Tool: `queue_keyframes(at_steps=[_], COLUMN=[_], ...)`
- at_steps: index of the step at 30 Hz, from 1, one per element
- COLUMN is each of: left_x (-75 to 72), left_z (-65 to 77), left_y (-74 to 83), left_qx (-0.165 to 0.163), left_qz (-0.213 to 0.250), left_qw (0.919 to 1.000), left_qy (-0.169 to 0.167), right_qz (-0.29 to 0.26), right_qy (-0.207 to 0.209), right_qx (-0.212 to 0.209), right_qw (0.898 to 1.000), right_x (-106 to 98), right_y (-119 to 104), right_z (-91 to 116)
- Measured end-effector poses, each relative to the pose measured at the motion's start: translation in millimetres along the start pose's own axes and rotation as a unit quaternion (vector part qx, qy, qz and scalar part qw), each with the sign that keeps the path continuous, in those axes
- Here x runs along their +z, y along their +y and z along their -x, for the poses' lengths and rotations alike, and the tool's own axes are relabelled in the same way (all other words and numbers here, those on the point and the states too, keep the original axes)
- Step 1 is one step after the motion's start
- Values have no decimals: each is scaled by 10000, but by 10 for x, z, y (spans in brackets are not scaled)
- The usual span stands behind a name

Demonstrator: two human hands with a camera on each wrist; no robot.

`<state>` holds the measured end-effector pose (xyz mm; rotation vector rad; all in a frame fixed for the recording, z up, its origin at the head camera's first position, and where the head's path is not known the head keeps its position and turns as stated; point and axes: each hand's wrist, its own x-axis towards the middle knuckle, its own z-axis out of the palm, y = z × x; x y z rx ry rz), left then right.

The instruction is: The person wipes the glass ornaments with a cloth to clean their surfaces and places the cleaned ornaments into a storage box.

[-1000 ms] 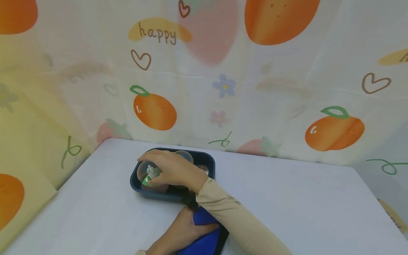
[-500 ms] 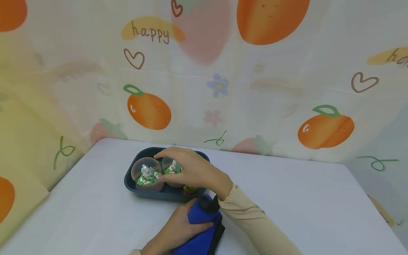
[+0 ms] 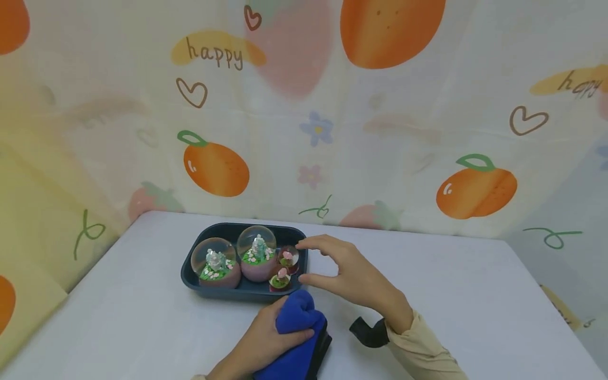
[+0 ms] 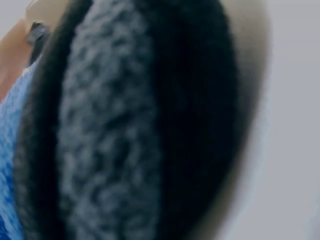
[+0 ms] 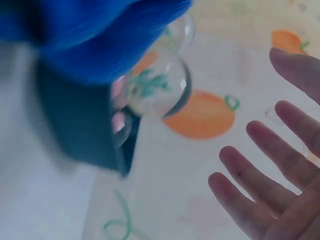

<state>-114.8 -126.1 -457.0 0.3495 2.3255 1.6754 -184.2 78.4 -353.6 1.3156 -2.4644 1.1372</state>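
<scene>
My left hand [image 3: 263, 338] grips a folded blue cloth [image 3: 296, 322] with a dark side, in front of the tray. In the left wrist view the cloth's dark fuzzy edge [image 4: 110, 125] fills much of the picture. My right hand [image 3: 356, 272] holds nothing; its fingers are spread apart beside the tray's right end. In the dark blue tray [image 3: 223, 293] stand two large snow globes, a left one [image 3: 216, 262] and a right one [image 3: 257, 254], both on pink bases. Two small globes with pink figures, one at the back [image 3: 287, 257] and one in front [image 3: 280, 278], sit at the right end.
A white table [image 3: 427, 295] bears everything. Behind it hangs a cloth backdrop [image 3: 380, 137] printed with oranges, hearts and flowers. A black strap-like piece [image 3: 370, 332] hangs by my right wrist.
My right hand has left the left large globe and moved right, past the other globes, to the tray's right end. My left hand still grips the cloth. The head view has shifted slightly.
</scene>
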Motion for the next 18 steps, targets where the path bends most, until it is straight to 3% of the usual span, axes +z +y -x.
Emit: queue_keyframes(at_steps=[9, 14, 18], left_x=[-8, -7, 1], left_z=[16, 75, 113], left_y=[25, 95, 185], left_qx=[-61, 160, 513], left_qz=[-276, -761, -1447], left_qw=[9996, 9969, 9881], left_qy=[-58, -78, -87], right_qz=[439, 613, 787], right_qy=[266, 460, 556], right_qx=[523, 757, 1140], right_qw=[9973, 9942, 9888], right_x=[-66, -54, -48], right_y=[181, 281, 374], right_z=[440, 589, 653])
